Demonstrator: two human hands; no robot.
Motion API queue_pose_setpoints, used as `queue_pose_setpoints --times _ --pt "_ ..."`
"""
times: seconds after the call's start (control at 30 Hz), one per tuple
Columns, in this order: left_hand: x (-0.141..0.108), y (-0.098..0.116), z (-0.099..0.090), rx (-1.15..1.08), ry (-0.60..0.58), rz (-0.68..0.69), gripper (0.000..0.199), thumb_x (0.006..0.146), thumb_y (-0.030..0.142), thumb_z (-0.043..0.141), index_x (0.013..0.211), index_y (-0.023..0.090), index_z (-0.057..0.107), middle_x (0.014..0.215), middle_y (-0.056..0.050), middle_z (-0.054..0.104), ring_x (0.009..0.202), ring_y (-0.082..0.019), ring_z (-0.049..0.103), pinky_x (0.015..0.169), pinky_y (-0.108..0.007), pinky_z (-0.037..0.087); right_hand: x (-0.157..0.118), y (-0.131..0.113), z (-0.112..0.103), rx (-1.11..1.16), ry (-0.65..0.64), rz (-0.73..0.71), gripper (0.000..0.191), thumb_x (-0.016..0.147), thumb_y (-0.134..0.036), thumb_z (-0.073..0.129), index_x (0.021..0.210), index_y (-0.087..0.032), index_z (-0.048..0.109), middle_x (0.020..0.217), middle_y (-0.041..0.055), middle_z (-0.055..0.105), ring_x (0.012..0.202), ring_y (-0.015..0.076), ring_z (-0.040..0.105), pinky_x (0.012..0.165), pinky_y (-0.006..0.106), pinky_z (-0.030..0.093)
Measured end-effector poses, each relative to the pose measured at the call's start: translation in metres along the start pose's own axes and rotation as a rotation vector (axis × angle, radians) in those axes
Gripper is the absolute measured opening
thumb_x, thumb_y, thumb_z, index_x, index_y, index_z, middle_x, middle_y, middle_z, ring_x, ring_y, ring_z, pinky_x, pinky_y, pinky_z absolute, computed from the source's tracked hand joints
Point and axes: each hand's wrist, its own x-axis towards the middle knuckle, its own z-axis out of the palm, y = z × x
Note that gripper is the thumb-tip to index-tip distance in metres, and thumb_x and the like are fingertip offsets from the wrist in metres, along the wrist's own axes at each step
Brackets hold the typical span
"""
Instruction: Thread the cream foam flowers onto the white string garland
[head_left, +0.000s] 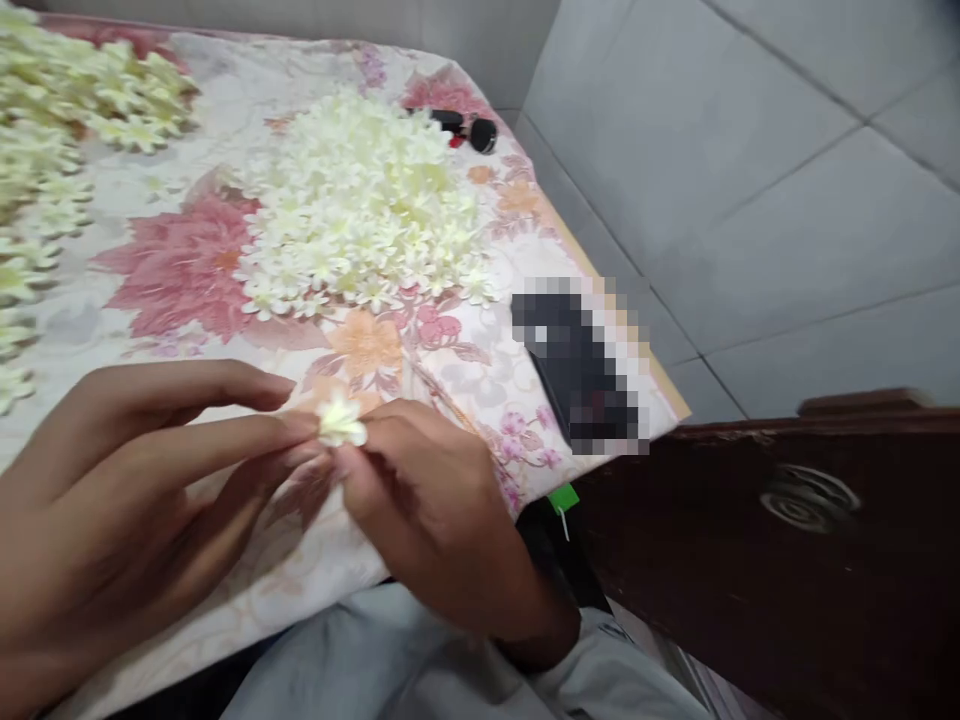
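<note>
Between the fingertips of both hands is one small pale-yellow artificial flower [341, 420], held just above the near edge of the table. My left hand [142, 470] comes in from the left, its fingers pinching the flower's left side. From the other side, the thumb and index finger of my right hand [435, 490] grip the flower's right edge. Beyond the hands a large heap of similar cream-white flowers [367, 200] lies on the floral tablecloth [292, 345]. More such flowers [112, 90] are spread along the left side.
A dark, partly blurred phone-like object [574, 370] lies near the table's right edge. Behind the heap is a black item with a round end [482, 134]. To the right stand a tiled wall [735, 200] and a dark wooden surface [750, 570]; a green tag [564, 497] hangs below the table.
</note>
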Motion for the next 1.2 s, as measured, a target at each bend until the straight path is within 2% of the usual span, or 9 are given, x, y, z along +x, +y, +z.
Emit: queue_pose_setpoints --times 0.03,0.1,0.13,0.17,0.37,0.6,0.73,0.87,1.2 --pt "0.002 0.008 0.003 0.03 -0.012 0.075 0.042 0.093 0.011 0.076 0.128 0.033 0.082 0.136 -0.003 0.075 0.108 -0.014 0.074 0.1 -0.023 0.058 -0.001 -0.001 -0.001 0.001 -0.011 0.034 0.028 0.111 -0.02 0.059 0.083 -0.021 0.056 0.079 -0.0036 0.06 0.074 0.0098 0.057 0.07 0.026 0.048" --pt "0.009 0.017 0.01 0.042 -0.087 0.228 0.041 0.092 0.013 0.08 0.13 0.028 0.079 0.124 -0.003 0.081 0.11 -0.017 0.078 0.099 -0.026 0.063 -0.003 -0.003 -0.002 0.013 -0.029 0.079 0.027 0.11 -0.021 0.062 0.084 -0.02 0.057 0.078 -0.0043 0.058 0.073 0.0092 0.054 0.068 0.026 0.044" --pt "0.013 0.017 0.012 0.033 -0.054 0.367 0.041 0.088 0.011 0.085 0.128 0.02 0.078 0.115 -0.008 0.083 0.105 -0.018 0.08 0.097 -0.027 0.065 -0.003 -0.003 -0.003 0.023 -0.038 0.092 0.027 0.11 -0.02 0.063 0.084 -0.021 0.058 0.078 -0.0048 0.056 0.072 0.009 0.052 0.068 0.026 0.043" --pt "0.017 0.016 0.012 0.029 -0.081 0.407 0.041 0.088 0.011 0.086 0.129 0.015 0.077 0.115 -0.011 0.084 0.106 -0.019 0.08 0.099 -0.027 0.066 -0.003 -0.003 -0.003 0.027 -0.046 0.098 0.027 0.11 -0.019 0.063 0.084 -0.021 0.057 0.077 -0.0052 0.055 0.072 0.0089 0.052 0.068 0.026 0.042" --pt "0.021 0.005 0.004 -0.031 -0.173 0.366 0.038 0.094 0.008 0.078 0.128 0.024 0.078 0.121 -0.01 0.086 0.111 -0.02 0.083 0.097 -0.03 0.069 -0.005 -0.003 -0.002 -0.007 -0.081 0.097 0.027 0.112 -0.016 0.059 0.085 -0.02 0.061 0.079 -0.0052 0.058 0.076 0.0083 0.054 0.069 0.024 0.042" --pt "0.014 0.001 0.017 -0.056 -0.054 0.35 0.022 0.102 0.015 0.062 0.115 0.026 0.076 0.117 -0.006 0.087 0.107 -0.017 0.082 0.097 -0.027 0.063 -0.006 -0.004 -0.003 -0.051 -0.087 0.091 0.028 0.11 -0.015 0.059 0.083 -0.022 0.054 0.085 -0.0045 0.064 0.083 0.0087 0.062 0.075 0.022 0.048" --pt "0.018 0.014 0.015 -0.018 -0.059 0.201 0.007 0.1 0.016 0.068 0.098 0.022 0.072 0.092 -0.003 0.084 0.083 -0.014 0.079 0.076 -0.025 0.059 -0.006 -0.007 -0.002 -0.002 -0.092 0.121 0.033 0.11 -0.019 0.061 0.078 -0.022 0.052 0.077 -0.0039 0.06 0.074 0.0098 0.057 0.071 0.025 0.046" --pt "0.02 0.019 0.015 -0.176 -0.06 -0.038 0.008 0.099 0.022 0.067 0.092 0.021 0.068 0.085 -0.001 0.08 0.072 -0.013 0.074 0.067 -0.027 0.054 -0.006 -0.008 0.0 0.022 -0.092 0.149 0.035 0.108 -0.023 0.063 0.074 -0.022 0.054 0.069 -0.0035 0.059 0.064 0.0112 0.052 0.065 0.031 0.041" --pt "0.018 0.024 0.023 -0.31 -0.099 -0.083 0.012 0.099 0.019 0.066 0.089 0.023 0.061 0.076 0.002 0.073 0.066 -0.012 0.067 0.06 -0.03 0.048 -0.008 -0.011 0.0 -0.023 -0.024 0.181 0.033 0.099 -0.017 0.065 0.069 -0.021 0.053 0.063 -0.006 0.051 0.059 0.0097 0.044 0.062 0.032 0.035"
